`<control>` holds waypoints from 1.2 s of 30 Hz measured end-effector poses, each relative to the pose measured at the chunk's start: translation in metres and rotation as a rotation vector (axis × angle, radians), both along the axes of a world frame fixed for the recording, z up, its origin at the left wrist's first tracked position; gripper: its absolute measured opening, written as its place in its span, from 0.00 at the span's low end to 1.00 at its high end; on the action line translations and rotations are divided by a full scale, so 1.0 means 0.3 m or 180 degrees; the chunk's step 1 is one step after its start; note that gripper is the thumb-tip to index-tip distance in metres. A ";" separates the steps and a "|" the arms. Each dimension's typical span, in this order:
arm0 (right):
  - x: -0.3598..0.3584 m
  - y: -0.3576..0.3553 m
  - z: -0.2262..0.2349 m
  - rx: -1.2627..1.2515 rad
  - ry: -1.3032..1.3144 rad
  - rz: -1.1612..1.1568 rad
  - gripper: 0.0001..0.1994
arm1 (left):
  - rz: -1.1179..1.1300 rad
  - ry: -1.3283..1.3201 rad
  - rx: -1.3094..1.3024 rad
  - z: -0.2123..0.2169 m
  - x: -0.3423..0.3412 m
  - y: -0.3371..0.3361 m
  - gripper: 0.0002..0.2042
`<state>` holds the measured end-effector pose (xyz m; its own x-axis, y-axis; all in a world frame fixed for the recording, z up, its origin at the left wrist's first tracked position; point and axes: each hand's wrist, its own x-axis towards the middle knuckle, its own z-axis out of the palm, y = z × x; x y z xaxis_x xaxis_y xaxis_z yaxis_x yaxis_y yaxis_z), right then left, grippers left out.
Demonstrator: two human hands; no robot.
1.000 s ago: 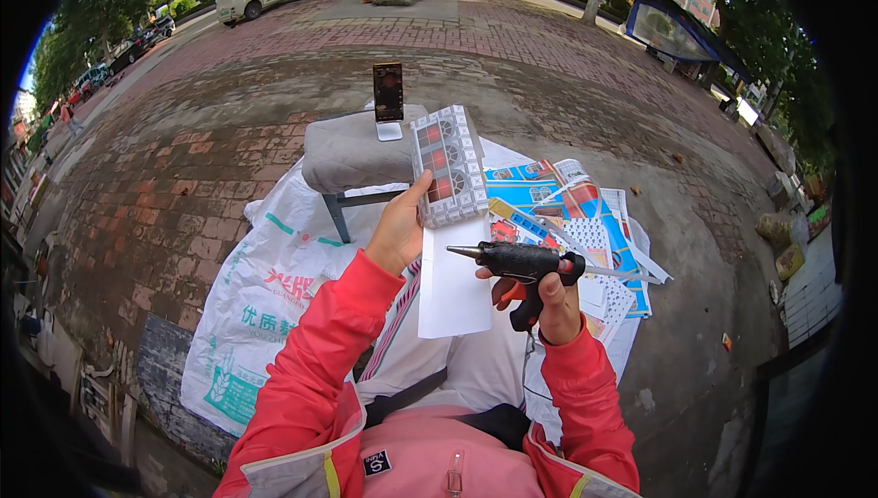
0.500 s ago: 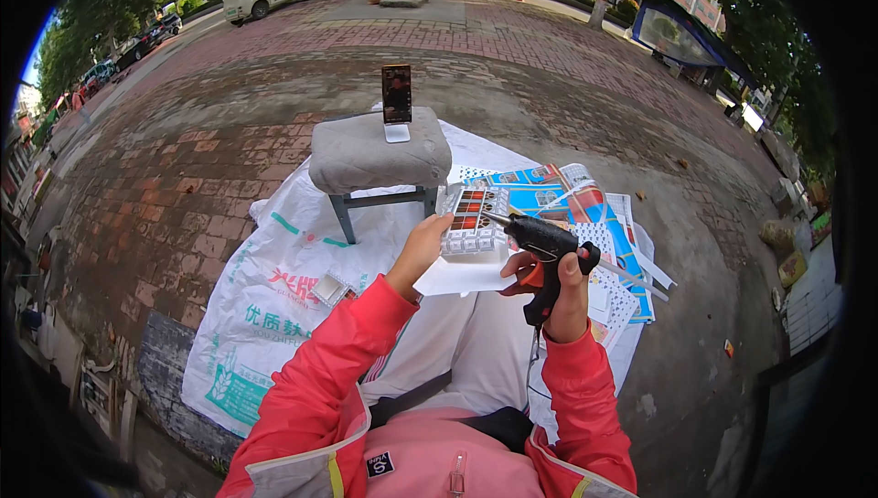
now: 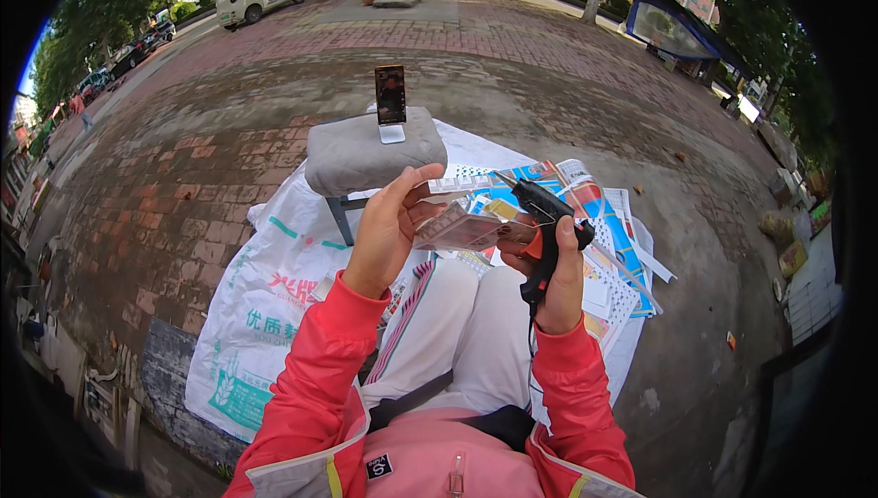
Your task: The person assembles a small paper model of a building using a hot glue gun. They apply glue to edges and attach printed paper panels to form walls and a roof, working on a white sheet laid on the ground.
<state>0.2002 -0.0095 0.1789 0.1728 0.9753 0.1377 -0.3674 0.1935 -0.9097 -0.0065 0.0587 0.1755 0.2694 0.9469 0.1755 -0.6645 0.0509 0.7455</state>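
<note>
A person in a red jacket sits outdoors on brick paving, seen from above, with both hands raised over their lap. The left hand (image 3: 389, 228) is closed around one end of a clear plastic tray (image 3: 466, 222), thumb on top and fingers beneath, tilting it nearly flat so that its face turns toward the tool in the other hand. The right hand (image 3: 556, 269) is wrapped around the grip of a black glue gun (image 3: 547, 224), whose nozzle points left and sits just at the upper edge of the tray; holding the two this close appears to let the nozzle reach the tray without either hand stretching. A cord hangs from the gun's handle down toward the lap. The tray is a shallow, see-through rectangle, glossy, divided into small compartments that show reddish and pale contents; its far edge looks white with rows of small dots. Just beyond the hands stands a low stool with a grey padded seat (image 3: 361, 155), and on it a phone (image 3: 390, 96) stands upright in a small white holder, facing the person. Beneath everything lie white woven sacks (image 3: 265, 306) and colourful printed sheets (image 3: 599, 214), spread as a ground cover over the bricks.
</note>
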 end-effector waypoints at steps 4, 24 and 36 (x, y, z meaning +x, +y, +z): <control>-0.001 0.004 0.008 -0.0020 0.0385 -0.0093 0.31 | 0.0120 0.0140 0.0821 -0.009 0.026 -0.059 0.32; 0.001 -0.034 0.018 0.0275 0.1735 0.0358 0.26 | 0.0267 0.0539 0.0816 -0.033 0.110 -0.102 0.30; -0.014 -0.048 0.018 0.0208 0.1401 0.0308 0.27 | -0.0208 0.0010 0.0518 -0.007 0.061 -0.076 0.24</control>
